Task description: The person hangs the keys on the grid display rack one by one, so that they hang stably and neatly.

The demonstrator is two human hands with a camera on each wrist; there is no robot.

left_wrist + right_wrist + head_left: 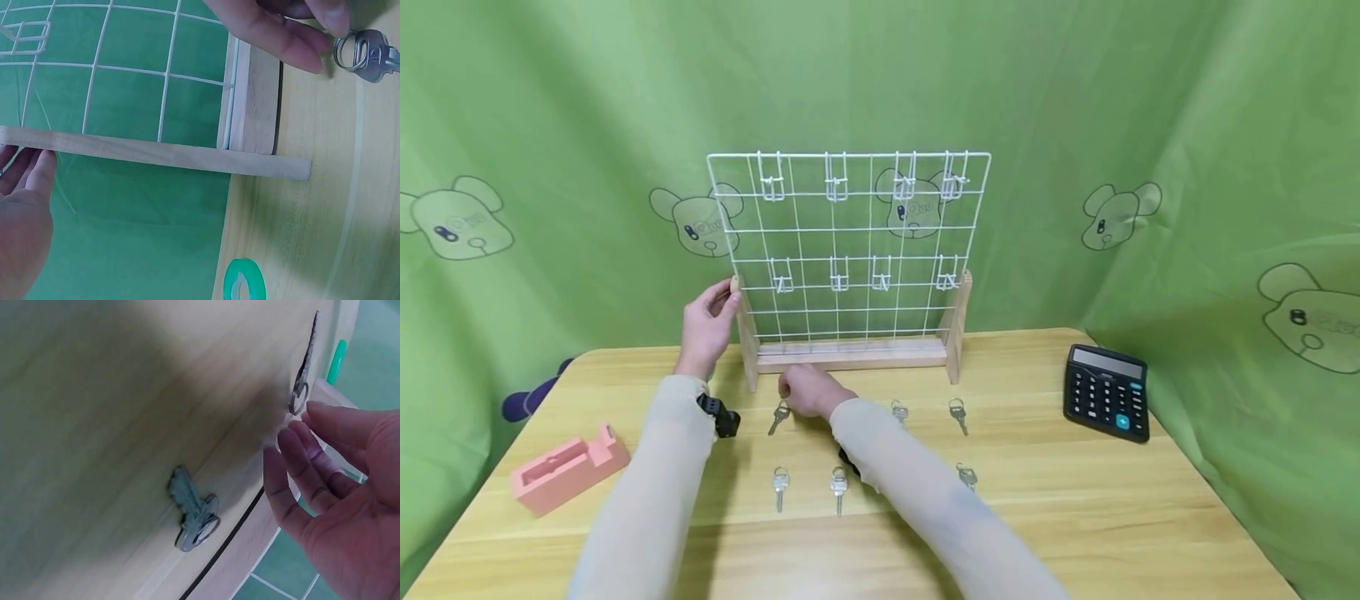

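A white wire grid rack [850,227] with hooks on it stands in a wooden base at the table's back. My left hand [706,329] grips the top of its left wooden upright [156,153]. My right hand [811,390] is low before the base, fingers bent and fingertips at the ring of a silver key [780,418] lying on the table. In the right wrist view, the fingertips reach that key's ring [299,399], without a visible grip on it. Another key [190,509] lies beside the right hand.
More keys lie in front, among them one key [838,492] and another [958,415]; the right forearm partly covers some. A pink tape dispenser [568,471] sits at left, a black calculator [1107,392] at right. A green tape roll [244,280] lies left of the rack.
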